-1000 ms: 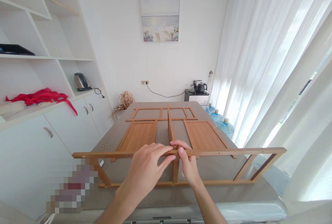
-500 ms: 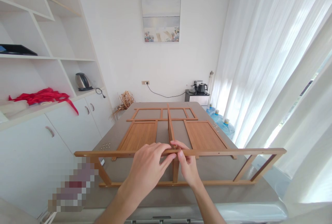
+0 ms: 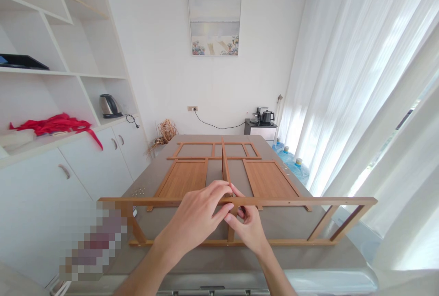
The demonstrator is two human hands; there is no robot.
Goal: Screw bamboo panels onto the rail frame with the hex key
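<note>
A long wooden frame [image 3: 291, 201] stands on edge across the near part of the table, its rails joined by short crosspieces. Behind it, a wooden panel [image 3: 225, 163] seen edge-on runs away from me and meets the top rail near its middle. My left hand [image 3: 202, 209] grips that rail just left of the joint, thumb in front and fingers over the top. From the right, my right hand [image 3: 247, 223] closes around the joint, its thumb at the front below the rail and its index finger behind. My fingers hide the joint itself.
Two wooden panels [image 3: 183, 178] [image 3: 272, 178] and a slatted wooden frame [image 3: 195, 157] lie flat on the grey table [image 3: 274, 255]. Small metal pieces [image 3: 139, 191] sit at the left edge, more at the right. Water bottles [image 3: 298, 168] stand beyond the right edge.
My right thumb has shifted left and down, below the top rail. My left fingers have risen slightly over the joint, covering the small brass-coloured piece seen there before. The frame is nearly still.
</note>
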